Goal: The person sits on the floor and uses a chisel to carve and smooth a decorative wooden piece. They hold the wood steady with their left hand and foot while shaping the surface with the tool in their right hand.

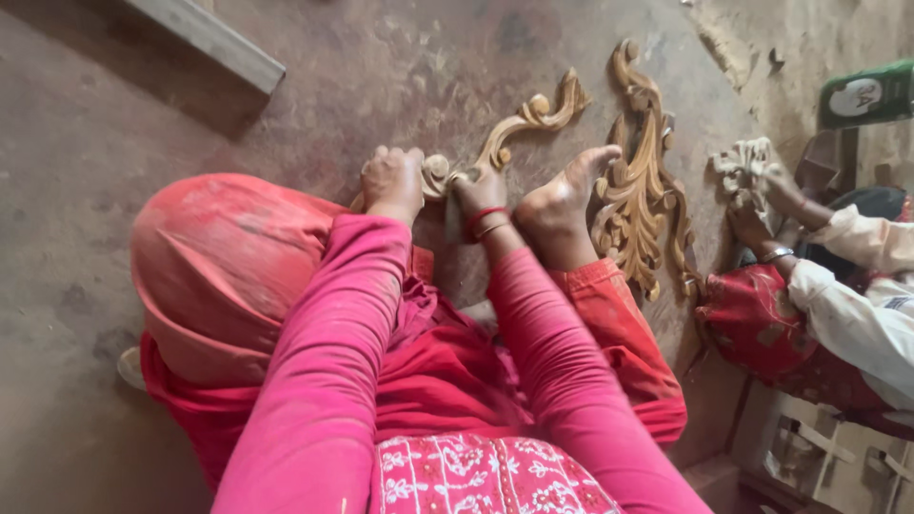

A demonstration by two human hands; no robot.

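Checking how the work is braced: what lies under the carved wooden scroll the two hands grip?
Under the carved scroll lies dusty floor. The left hand and right hand cover its near end, so what lies beneath there cannot be seen.

Both hands down on a carved wooden scroll piece [519,124] lying on the dusty floor [86,143]. Left hand [392,181] closed over its near end, right hand [479,193] pressed on the carving just beside it — red thread and a bangle on that wrist. Bare foot [560,209] rests against a second, larger carved ornament [640,181] to the right. Pink sleeves, red trousers, knee raised at left. Another person's hands [757,195] at far right grip a pale carved piece [743,160] — white sleeves. Wooden plank [211,38] top left, green packet [866,95] top right.
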